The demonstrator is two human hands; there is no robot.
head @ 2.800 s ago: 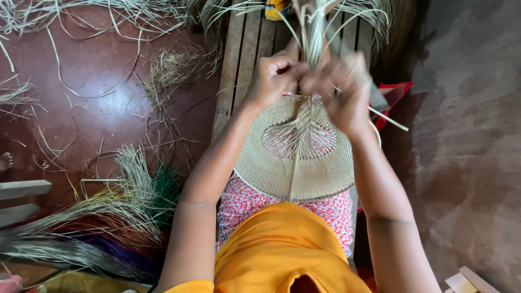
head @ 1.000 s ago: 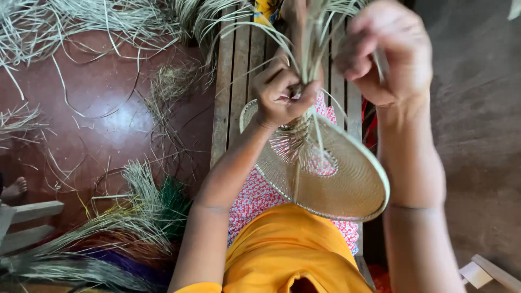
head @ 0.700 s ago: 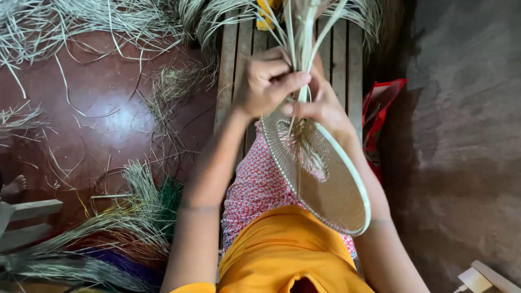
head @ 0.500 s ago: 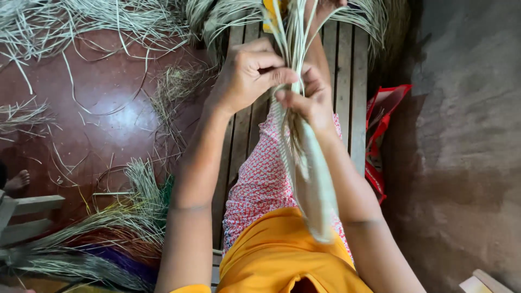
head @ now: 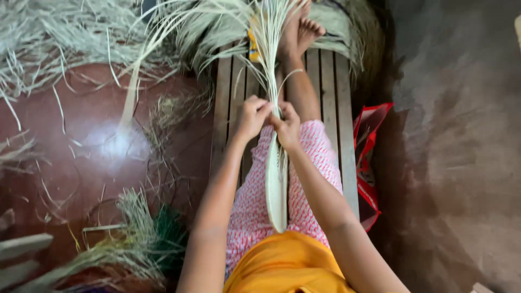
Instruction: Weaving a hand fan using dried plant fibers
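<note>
At frame centre, your left hand (head: 251, 116) and right hand (head: 286, 126) pinched the loose straw strands (head: 269, 51) at the neck of the woven fan (head: 275, 187), held edge-on over your lap. Binding seemed underway; cinching next would demand steady tension.

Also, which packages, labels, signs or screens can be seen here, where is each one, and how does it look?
Red bag: on the floor beside the right edge of the slatted wooden bench; flat, crumpled, red with pale trim; any print is too small to tell.
Yellow packet-like thing: at the far end of the bench, mostly hidden under pale straw strands; its kind cannot be told.
No labels, signs or screens are visible.
</note>
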